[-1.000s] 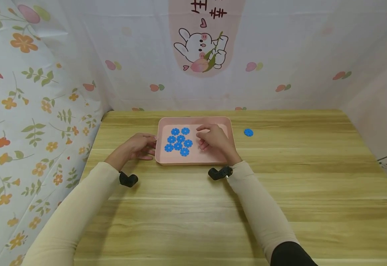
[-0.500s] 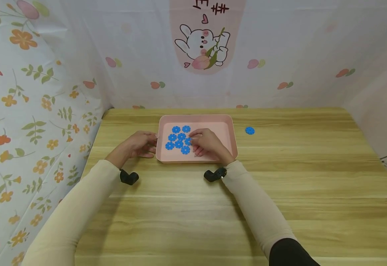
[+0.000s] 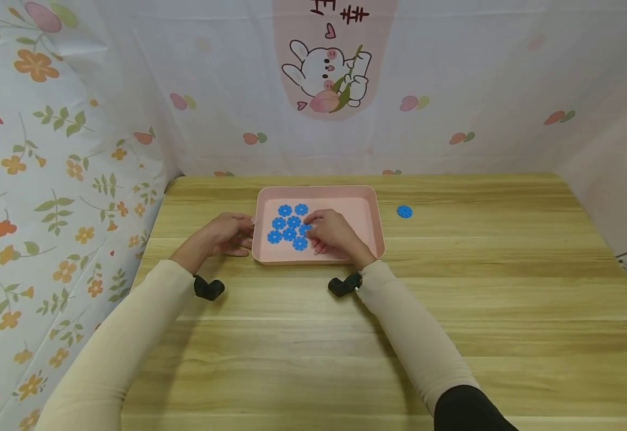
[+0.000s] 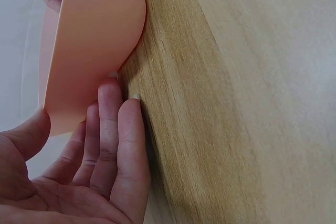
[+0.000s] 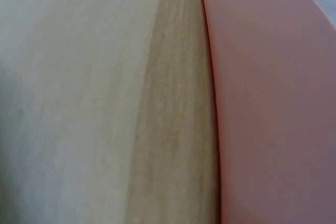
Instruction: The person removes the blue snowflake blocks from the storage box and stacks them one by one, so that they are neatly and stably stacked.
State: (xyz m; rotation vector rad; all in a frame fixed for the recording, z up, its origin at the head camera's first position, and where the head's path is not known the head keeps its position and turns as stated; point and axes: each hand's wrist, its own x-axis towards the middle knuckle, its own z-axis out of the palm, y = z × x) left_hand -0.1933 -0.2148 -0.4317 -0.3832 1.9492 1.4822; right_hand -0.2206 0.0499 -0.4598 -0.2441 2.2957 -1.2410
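Observation:
A shallow pink tray point(image 3: 369, 224) holds a cluster of several blue notched plastic discs point(image 3: 293, 222) on its left half. My left hand point(image 3: 227, 234) is at the tray's left end, thumb on the rim and fingertips against the lower side wall; the left wrist view shows this grip on the pink wall point(image 4: 100, 30). Over the tray, my right hand point(image 3: 335, 233) has its thumb and index finger at the rightmost blue disc point(image 3: 306, 229), seemingly pinching it. The fingers partly cover that disc. In the right wrist view only the tray's outer wall point(image 5: 278, 103) and wood show.
One more blue disc point(image 3: 404, 211) lies on the wooden table point(image 3: 480, 269), right of the tray. A patterned cloth point(image 3: 211, 90) hangs behind the table, and a floral cloth point(image 3: 65, 227) stands at the left.
My right hand has moved left across the tray, and its fingertips have come to the rightmost disc of the cluster. The left hand stays at the tray's left end.

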